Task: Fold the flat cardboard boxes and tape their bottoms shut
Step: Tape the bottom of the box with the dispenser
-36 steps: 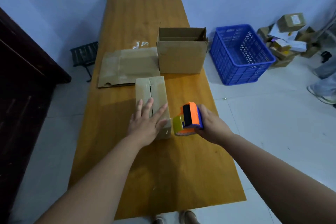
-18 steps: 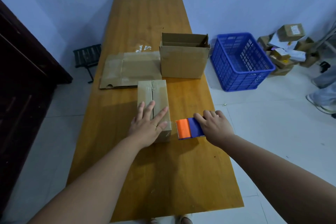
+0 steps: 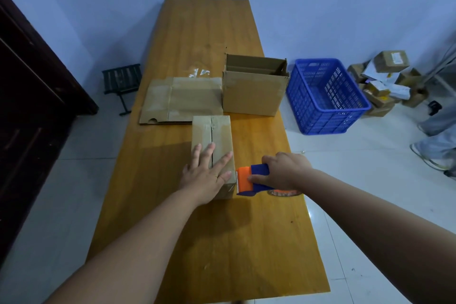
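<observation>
Your left hand (image 3: 204, 175) presses flat on the small cardboard box (image 3: 222, 131), your right hand (image 3: 286, 170) grips the tape dispenser (image 3: 244, 180) beside its near end, so taping the centre seam looks next.

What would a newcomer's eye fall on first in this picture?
Most likely the bright orange and blue tape dispenser, gripped by the right hand near the right edge of the long wooden table. It sits beside the small closed box, on which the left hand lies flat. Next comes the blue plastic crate on the floor to the right of the table, close to an open cardboard box on the tabletop.
</observation>
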Tool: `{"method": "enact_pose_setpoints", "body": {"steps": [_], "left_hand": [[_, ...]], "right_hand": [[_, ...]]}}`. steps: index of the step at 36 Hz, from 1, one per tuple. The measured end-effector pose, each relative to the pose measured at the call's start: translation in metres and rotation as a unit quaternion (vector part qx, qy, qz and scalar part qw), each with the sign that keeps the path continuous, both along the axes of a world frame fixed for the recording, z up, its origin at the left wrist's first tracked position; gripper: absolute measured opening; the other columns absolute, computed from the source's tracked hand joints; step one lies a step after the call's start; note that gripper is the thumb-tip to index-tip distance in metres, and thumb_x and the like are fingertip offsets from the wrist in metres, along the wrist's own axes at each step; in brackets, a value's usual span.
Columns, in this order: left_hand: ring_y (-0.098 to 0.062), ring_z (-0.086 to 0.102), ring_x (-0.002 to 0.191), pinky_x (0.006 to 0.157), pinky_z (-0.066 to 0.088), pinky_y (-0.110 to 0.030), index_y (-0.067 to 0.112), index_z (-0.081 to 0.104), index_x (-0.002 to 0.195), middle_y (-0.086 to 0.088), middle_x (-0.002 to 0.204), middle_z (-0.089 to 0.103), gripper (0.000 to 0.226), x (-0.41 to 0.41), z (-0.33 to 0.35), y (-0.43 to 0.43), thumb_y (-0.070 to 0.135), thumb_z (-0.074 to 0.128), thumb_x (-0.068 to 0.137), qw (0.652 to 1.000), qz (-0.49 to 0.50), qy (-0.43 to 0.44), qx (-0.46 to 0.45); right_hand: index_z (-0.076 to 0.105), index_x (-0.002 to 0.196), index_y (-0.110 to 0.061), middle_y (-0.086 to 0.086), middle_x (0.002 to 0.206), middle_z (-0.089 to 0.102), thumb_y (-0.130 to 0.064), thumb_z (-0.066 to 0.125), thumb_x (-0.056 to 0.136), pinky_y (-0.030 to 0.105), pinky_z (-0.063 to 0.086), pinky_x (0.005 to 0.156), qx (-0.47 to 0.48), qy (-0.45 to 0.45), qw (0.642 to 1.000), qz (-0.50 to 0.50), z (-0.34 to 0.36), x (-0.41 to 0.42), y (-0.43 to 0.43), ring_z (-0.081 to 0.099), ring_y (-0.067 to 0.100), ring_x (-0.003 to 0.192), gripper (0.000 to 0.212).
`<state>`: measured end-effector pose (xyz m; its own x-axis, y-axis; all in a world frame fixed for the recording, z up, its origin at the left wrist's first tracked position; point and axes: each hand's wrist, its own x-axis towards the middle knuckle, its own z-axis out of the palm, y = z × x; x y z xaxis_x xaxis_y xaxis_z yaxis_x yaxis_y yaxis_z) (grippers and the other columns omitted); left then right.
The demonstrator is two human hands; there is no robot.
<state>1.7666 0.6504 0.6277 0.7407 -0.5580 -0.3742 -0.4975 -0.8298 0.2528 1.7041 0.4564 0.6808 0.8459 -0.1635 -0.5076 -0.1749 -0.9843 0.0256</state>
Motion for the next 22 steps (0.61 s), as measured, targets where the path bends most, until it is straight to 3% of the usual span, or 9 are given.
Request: {"method": "enact_pose_setpoints", "body": {"steps": [4, 9, 15, 22], "left_hand": [[-0.023, -0.034, 0.138, 0.114, 0.006, -0.057, 0.058, -0.009, 0.140, 0.011, 0.153, -0.028, 0.051, 0.001, -0.002, -0.001, 0.061, 0.013, 0.094, 1.000, -0.002, -0.005, 0.001], [-0.024, -0.031, 0.139, 0.113, 0.008, -0.057, 0.056, -0.007, 0.142, 0.009, 0.154, -0.026, 0.053, 0.002, 0.000, 0.000, 0.061, 0.015, 0.094, 1.000, -0.006, -0.008, -0.003], [-0.024, -0.031, 0.138, 0.112, 0.008, -0.055, 0.058, -0.010, 0.140, 0.009, 0.154, -0.027, 0.052, 0.002, 0.000, -0.001, 0.062, 0.016, 0.094, 1.000, 0.003, -0.005, 0.012], [-0.023, -0.031, 0.139, 0.112, 0.011, -0.054, 0.058, -0.007, 0.141, 0.009, 0.154, -0.026, 0.052, 0.002, -0.001, 0.000, 0.061, 0.016, 0.094, 1.000, -0.001, -0.007, -0.002]], "right_hand": [[0.053, 0.124, -0.026, 0.002, 0.109, 0.054, -0.073, 0.040, 0.085, 0.036, 0.051, 0.083, 0.034, 0.067, 0.997, 0.023, 0.002, 0.016, 0.004, 0.056, 0.020, 0.095, 0.062], [0.056, 0.114, -0.018, 0.005, 0.099, 0.063, -0.075, 0.042, 0.082, 0.032, 0.048, 0.076, 0.032, 0.156, 0.987, 0.036, 0.012, 0.037, 0.014, 0.060, 0.021, 0.089, 0.067], [0.054, 0.116, -0.015, 0.006, 0.102, 0.062, -0.065, 0.056, 0.083, 0.035, 0.050, 0.081, 0.083, 0.300, 0.950, -0.020, 0.020, 0.060, 0.014, 0.060, 0.025, 0.095, 0.060], [0.053, 0.119, -0.016, 0.006, 0.103, 0.063, -0.058, 0.061, 0.082, 0.037, 0.049, 0.088, 0.118, 0.322, 0.937, -0.058, 0.025, 0.063, 0.013, 0.060, 0.027, 0.103, 0.057]]}}
